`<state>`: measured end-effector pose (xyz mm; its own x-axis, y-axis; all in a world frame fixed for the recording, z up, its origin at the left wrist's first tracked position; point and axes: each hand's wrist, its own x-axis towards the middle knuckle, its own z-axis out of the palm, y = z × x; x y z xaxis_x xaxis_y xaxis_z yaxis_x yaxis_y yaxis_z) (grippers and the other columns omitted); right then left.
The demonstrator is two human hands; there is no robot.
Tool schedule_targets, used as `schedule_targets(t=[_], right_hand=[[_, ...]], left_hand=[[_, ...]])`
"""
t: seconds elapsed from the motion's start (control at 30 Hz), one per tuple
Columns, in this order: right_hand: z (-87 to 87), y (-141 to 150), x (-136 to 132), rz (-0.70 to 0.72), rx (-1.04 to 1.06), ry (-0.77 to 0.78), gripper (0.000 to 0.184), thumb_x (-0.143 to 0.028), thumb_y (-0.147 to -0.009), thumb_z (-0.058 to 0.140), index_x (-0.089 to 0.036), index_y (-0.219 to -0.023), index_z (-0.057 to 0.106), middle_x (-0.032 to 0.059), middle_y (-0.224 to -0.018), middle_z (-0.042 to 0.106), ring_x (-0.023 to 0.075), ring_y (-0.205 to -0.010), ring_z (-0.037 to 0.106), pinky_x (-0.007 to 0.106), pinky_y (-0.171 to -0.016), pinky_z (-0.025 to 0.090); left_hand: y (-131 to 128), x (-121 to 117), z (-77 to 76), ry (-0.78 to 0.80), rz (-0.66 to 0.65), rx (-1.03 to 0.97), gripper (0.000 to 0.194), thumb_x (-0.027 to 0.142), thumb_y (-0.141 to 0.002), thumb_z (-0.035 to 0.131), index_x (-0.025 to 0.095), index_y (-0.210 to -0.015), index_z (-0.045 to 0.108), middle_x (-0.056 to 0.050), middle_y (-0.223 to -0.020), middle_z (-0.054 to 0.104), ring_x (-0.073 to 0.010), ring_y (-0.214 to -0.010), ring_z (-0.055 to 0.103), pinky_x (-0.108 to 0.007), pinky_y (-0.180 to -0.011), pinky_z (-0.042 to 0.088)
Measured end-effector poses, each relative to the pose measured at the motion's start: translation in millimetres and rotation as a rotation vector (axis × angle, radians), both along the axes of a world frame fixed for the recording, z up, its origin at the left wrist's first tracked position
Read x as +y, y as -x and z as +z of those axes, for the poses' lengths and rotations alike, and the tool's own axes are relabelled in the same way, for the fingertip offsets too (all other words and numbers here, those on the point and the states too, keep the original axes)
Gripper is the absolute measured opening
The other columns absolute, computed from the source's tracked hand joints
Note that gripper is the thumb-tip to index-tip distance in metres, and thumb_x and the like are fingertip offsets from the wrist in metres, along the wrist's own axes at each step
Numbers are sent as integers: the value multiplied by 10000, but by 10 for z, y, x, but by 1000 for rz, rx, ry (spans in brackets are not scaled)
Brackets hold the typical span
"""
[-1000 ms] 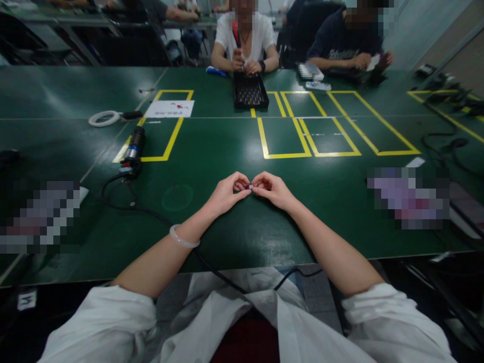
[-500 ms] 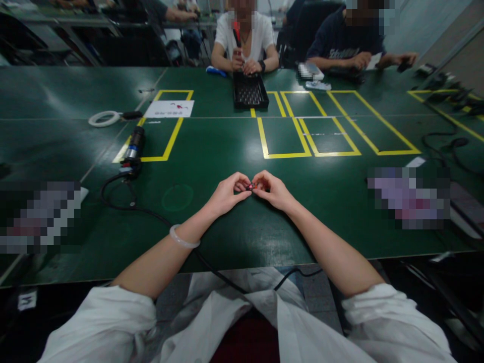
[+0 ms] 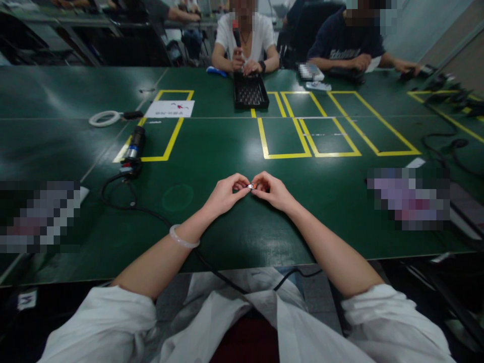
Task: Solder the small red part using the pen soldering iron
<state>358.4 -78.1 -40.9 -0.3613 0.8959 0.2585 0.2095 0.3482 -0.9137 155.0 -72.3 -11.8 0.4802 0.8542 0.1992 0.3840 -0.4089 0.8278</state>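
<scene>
Both hands meet above the green table (image 3: 242, 237), near its front edge. Between their fingertips is a small part (image 3: 251, 186) with white, orange and dark patches, too small to name. My left hand (image 3: 229, 192) pinches its left side between thumb and fingers. My right hand (image 3: 273, 190) is closed on the right side in the same way. The fingers cover most of the part. A pale bracelet (image 3: 184, 238) circles my left wrist.
A black cylindrical tool (image 3: 135, 143) with a cable lies at the left, near a white ring-shaped coil (image 3: 105, 119). A printed sheet (image 3: 170, 109) lies on yellow tape. Across the table, a person works over a black tray (image 3: 250, 105); another person (image 3: 340, 45) sits right of them.
The small part has turned slightly between my fingertips and now shows a bright white face. My hands have hardly moved. At the far right, the other person's hand has reached further right.
</scene>
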Motion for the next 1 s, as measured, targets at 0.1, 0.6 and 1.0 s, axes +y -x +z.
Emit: schedule_targets(t=[0.1, 0.6, 1.0], right_hand=[[12, -12, -2, -21, -47, -47, 171, -276, -839, 661, -188, -975, 607, 2, -835, 627, 113, -664, 554, 245, -603, 423], [20, -33, 3, -48, -70, 11, 190, -284, -819, 667, -182, -969, 612, -21, -736, 577, 112, -627, 508, 252, -623, 407], [4, -45, 8, -69, -90, 29, 188, -273, -808, 674, -176, -960, 620, -22, -718, 590, 113, -615, 509, 253, -615, 405]], left_hand=[[0, 0, 4, 16, -22, 10, 248, 384, -889, 619, 158, -988, 640, -41, -926, 680, -152, -841, 637, -273, -791, 493], [1295, 649, 151, -363, 862, 547, 370, 352, -922, 537, 135, -1220, 564, -149, -1268, 526, -347, -1223, 451, -519, -1011, 344], [2358, 769, 93, 105, 1080, 816, 613, 523, -886, 512, 53, -1281, 513, -201, -1189, 548, -364, -1062, 519, -575, -849, 441]])
